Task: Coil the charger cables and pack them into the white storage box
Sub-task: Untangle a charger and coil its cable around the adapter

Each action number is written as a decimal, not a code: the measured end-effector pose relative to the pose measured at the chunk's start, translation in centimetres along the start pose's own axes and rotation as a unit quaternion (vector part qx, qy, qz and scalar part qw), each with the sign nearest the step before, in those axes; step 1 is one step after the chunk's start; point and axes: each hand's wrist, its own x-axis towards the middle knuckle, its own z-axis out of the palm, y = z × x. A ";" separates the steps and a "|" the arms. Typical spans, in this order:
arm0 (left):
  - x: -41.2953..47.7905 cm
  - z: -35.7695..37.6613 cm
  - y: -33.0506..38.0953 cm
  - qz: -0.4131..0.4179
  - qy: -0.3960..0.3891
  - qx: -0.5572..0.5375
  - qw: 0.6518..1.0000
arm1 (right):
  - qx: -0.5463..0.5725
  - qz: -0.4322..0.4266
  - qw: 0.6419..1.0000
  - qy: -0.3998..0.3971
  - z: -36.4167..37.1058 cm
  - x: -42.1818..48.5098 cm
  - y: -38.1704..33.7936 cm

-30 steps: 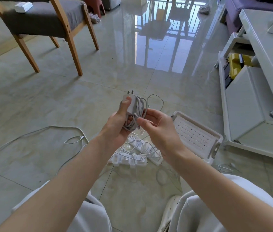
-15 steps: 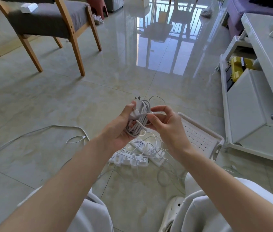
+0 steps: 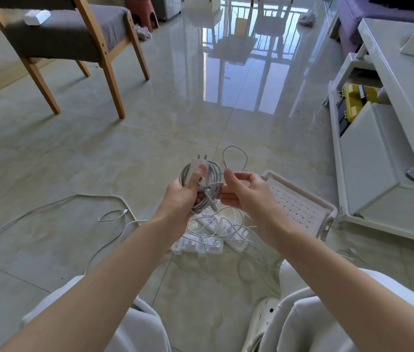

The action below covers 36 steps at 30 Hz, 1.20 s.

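- Left hand (image 3: pixel 179 196), centre of frame: fingers curled round the cable coil (image 3: pixel 211 171), thumb pressing the charger plug (image 3: pixel 195 164) flat against the loops. The prongs point to the top of the frame.
- Right hand (image 3: pixel 248 194), just right of the coil: fingers (image 3: pixel 234 175) pinch the free tail. A slack loop (image 3: pixel 236 151) stands above them.
- Change: a second ago the right hand was tight against the bundle, working the tail in. It has since drawn off a little to the right, and a turn of cable now lies crosswise over the loops. A short connector end hangs down across the bundle's lower half.
- Reading: this looks like the binding wrap, and the coil itself seems done. The slack loop probably still needs pulling through or tucking before the bundle will hold.
- White storage box (image 3: pixel 300 201) sits on the floor (image 3: pixel 124 153), just right of the right hand. None of the cable is in it yet.
- Still to do: a tangle of cables and power strips (image 3: pixel 201 243) lies below the hands, and one long loose cable (image 3: pixel 74 198) trails towards the left of the frame.
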 end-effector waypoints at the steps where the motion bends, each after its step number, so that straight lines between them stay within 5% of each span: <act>1: 0.1 0.2 -0.3 0.013 0.019 0.035 0.999 | -0.044 -0.013 0.999 -0.004 0.1 -0.2 0.1; 7: -0.2 2.0 -1.1 0.015 0.025 0.059 0.998 | -0.351 -0.241 0.905 0.011 0.1 -0.9 1.6; 14: -0.7 4.9 -1.3 0.029 0.004 0.101 0.994 | -0.469 -0.295 0.830 0.069 -2.0 0.1 1.9; 18: -0.6 6.0 -1.6 0.022 -0.057 0.100 0.993 | -0.509 -0.329 0.766 0.214 -3.1 0.0 0.9; 28: -0.4 10.2 -1.4 -0.046 -0.212 0.039 0.976 | -0.177 -0.188 0.924 0.282 -5.5 -1.2 -1.1; 32: -0.5 12.0 -3.3 0.132 -0.170 0.209 0.954 | 0.049 0.011 0.958 0.281 -7.5 0.2 -0.9; 36: -0.2 13.4 -3.9 0.286 -0.165 0.343 0.880 | 0.055 0.007 0.950 0.306 -9.1 0.2 -0.9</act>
